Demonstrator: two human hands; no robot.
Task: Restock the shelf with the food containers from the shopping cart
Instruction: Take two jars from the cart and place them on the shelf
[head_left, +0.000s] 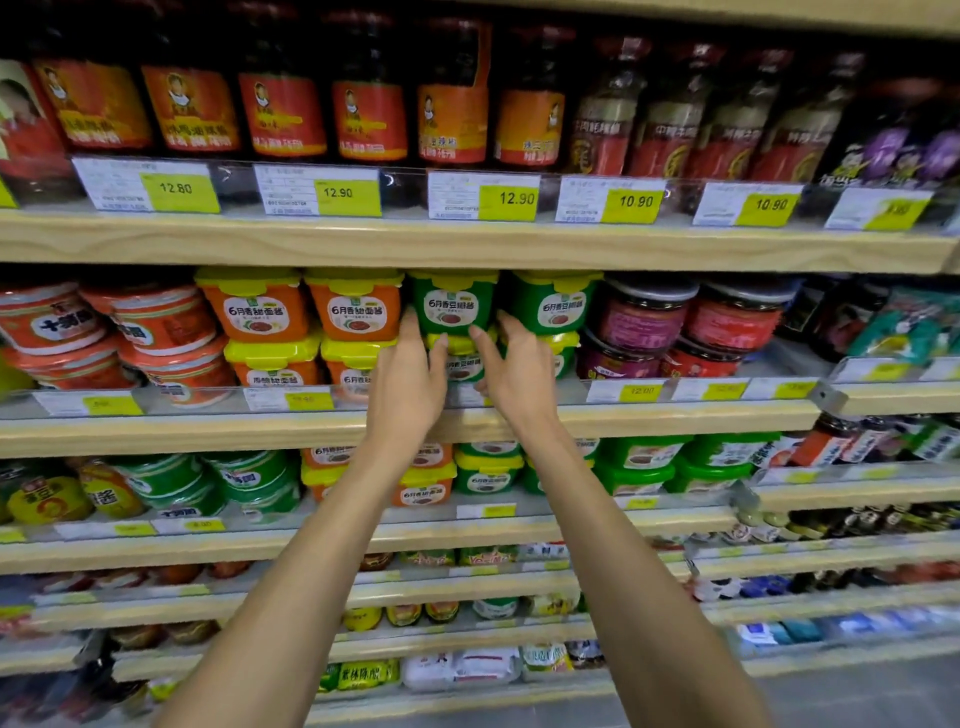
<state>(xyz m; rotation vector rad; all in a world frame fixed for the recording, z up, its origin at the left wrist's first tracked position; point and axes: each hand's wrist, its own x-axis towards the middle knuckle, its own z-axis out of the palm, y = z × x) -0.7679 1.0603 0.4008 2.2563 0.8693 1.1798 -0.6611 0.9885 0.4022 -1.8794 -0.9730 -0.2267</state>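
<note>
Middle shelf (182, 428): wooden front edge, price tags clipped along the rail. At the far left of the area noted, orange tubs (354, 307) with yellow lids are stacked two high.

The left hand (410, 376) is raised on a bare arm stretched up and forward from the lower frame, wrist straight. Its fingers are held straight and close together, tips laid at the left side of the upper green tub (451, 304), in the gap beside the orange stack. The thumb is spread rightward over the yellow lid of the lower green tub (462, 364). Nothing is clasped.

The upper green tub is seated upright on the lower one, label forward, on the middle shelf between the two hands (firm contact cannot be confirmed).

The right hand (519, 371) is extended likewise, its arm angled in from the right. Its fingers are loosely spread and only slightly bent, tips near the tub's lower right corner, thumb pointed up and left. No grip is seen.

Just right, a second green stack (553, 306) is set, then dark red jars (644, 314).
</note>
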